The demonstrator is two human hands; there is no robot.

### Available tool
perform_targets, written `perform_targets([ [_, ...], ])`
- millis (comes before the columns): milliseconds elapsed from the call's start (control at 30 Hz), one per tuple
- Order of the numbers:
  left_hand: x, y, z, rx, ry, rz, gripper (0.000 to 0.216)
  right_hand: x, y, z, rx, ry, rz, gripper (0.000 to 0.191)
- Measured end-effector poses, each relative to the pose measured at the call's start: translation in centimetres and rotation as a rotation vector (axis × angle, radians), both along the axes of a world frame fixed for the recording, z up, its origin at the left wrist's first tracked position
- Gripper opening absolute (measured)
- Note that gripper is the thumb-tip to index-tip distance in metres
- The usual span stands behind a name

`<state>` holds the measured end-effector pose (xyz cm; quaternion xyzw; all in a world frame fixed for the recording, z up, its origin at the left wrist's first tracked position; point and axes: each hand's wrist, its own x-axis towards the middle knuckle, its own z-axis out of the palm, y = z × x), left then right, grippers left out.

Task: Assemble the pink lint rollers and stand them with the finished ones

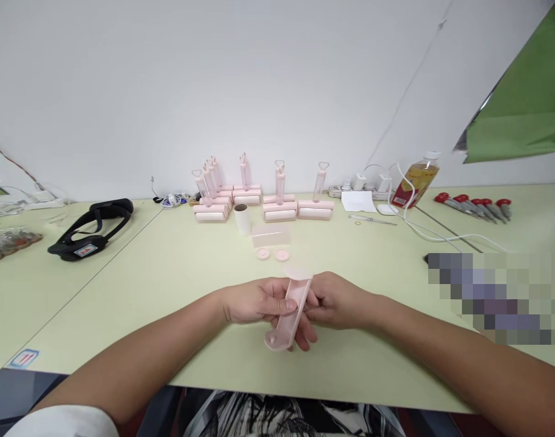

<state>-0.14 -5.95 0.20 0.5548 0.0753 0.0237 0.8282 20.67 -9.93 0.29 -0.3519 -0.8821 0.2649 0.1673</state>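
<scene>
My left hand (pixel 259 301) grips a pink, translucent lint roller housing (pixel 287 325), a long trough with rounded end plates, held tilted above the table. Its thumb presses inside the trough and its fingers wrap behind. My right hand (pixel 339 300) closes on the housing's right edge; part of its grip is hidden. Just beyond lie two pink round caps (pixel 263 254) and a clear cover (pixel 271 235). A white adhesive roll (pixel 242 220) stands upright beside the cover.
Several assembled pink lint rollers (pixel 280 210) with upright handles line the back. To the right are tweezers (pixel 372 219), white cables (pixel 423 233), a drink bottle (pixel 416 181) and red-ended tools (pixel 475 205). A black head strap (pixel 93 230) lies left.
</scene>
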Motion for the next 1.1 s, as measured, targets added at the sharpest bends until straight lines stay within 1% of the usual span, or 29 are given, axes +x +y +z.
perform_targets([
  [67,0.1,0.1,-0.2,0.031,-0.013,-0.01,0.037,0.0,0.1,-0.1,0.015,-0.052,-0.015,0.013],
  [200,0.2,-0.1,0.1,0.169,0.021,-0.005,0.037,0.0,0.1,-0.4,0.036,-0.077,-0.003,0.004],
  [300,0.2,-0.3,0.4,0.243,0.033,0.041,0.039,0.2,0.3,-0.5,0.043,-0.048,0.008,0.004],
  [333,0.2,-0.2,0.6,0.248,0.028,0.085,0.04,0.3,0.4,-0.5,0.055,-0.025,-0.004,0.006],
  [400,-0.1,0.1,0.8,0.264,0.03,0.218,0.04,0.8,0.9,-0.7,0.112,0.025,-0.061,0.008],
  [467,-0.6,0.9,1.3,0.354,0.071,0.39,0.039,1.3,1.6,-0.9,0.205,0.054,-0.12,0.008],
  [500,-1.0,1.4,1.5,0.451,0.111,0.487,0.038,1.5,1.9,-1.1,0.249,0.059,-0.141,0.008],
  [533,-1.3,2.1,1.8,0.584,0.165,0.599,0.035,1.6,2.2,-1.3,0.284,0.06,-0.15,0.008],
  [600,-1.7,3.5,2.2,0.934,0.322,0.824,0.026,1.5,2.7,-1.7,0.326,0.062,-0.147,0.01],
  [633,-1.8,4.3,2.3,1.117,0.413,0.901,0.021,1.4,2.8,-1.9,0.338,0.06,-0.141,0.011],
  [667,-1.7,5.0,2.3,1.279,0.495,0.946,0.018,1.2,2.9,-2.1,0.352,0.056,-0.131,0.012],
  [733,-1.2,6.5,2.1,1.543,0.578,0.948,0.011,0.7,2.9,-2.4,0.38,0.039,-0.118,0.012],
  [800,-0.5,7.9,1.5,1.77,0.578,0.907,0.008,0.3,2.9,-2.6,0.4,0.018,-0.117,0.012],
  [867,0.1,8.9,0.8,1.913,0.585,0.877,0.009,0.1,2.8,-2.6,0.407,0.004,-0.12,0.012],
  [933,0.5,9.7,0.0,1.953,0.597,0.876,0.008,0.1,2.8,-2.6,0.41,-0.005,-0.122,0.012],
  [1033,0.4,10.4,-1.0,1.927,0.565,0.887,0.006,0.2,2.9,-2.7,0.423,-0.021,-0.129,0.014],
  [1100,0.3,10.7,-1.5,1.901,0.519,0.867,0.007,0.1,3.0,-2.7,0.425,-0.033,-0.132,0.015],
])
